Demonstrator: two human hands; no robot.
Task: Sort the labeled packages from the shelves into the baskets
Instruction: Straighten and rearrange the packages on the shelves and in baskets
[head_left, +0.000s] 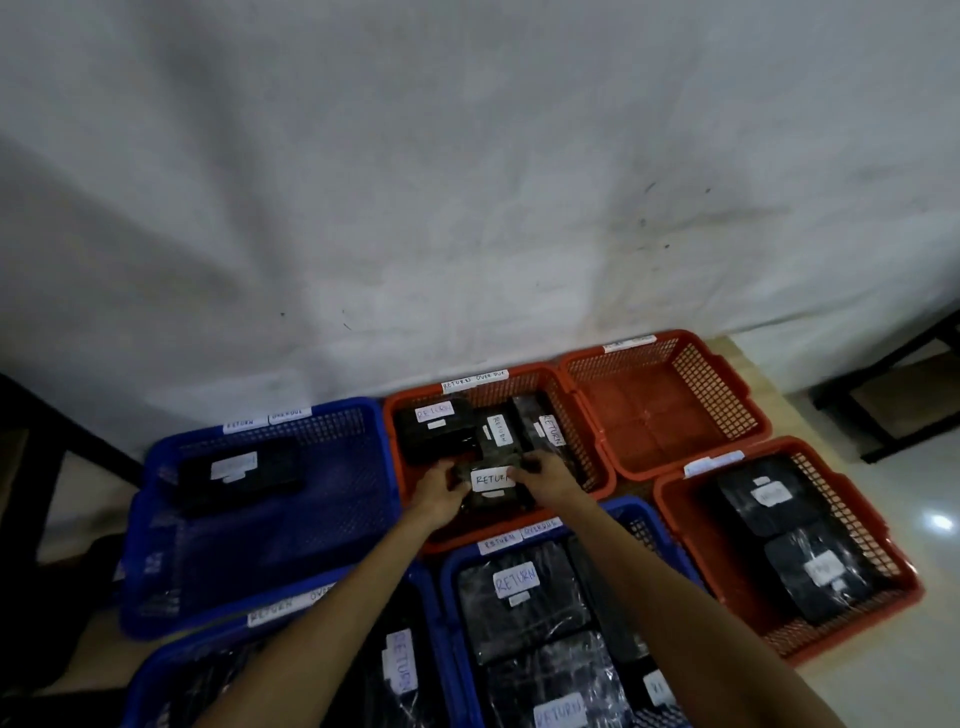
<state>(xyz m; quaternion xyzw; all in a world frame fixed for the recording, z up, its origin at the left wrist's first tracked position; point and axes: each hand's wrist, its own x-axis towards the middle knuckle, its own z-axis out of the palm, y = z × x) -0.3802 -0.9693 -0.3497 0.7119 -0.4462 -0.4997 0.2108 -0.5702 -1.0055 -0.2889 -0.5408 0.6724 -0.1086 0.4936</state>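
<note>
since both hands are clamped on it, left hand (440, 491) on the left end and right hand (540, 475) on the right, the black return package (491, 486) sits right between my grips, long axis running left-right. it's low over the near end of the middle red basket (597, 457), w/ three other return pkgs (436, 426) lying just beyond it. neither hand's nearer imo, so i'd guess it just goes straight down, fingers peeling off sideways.
</note>
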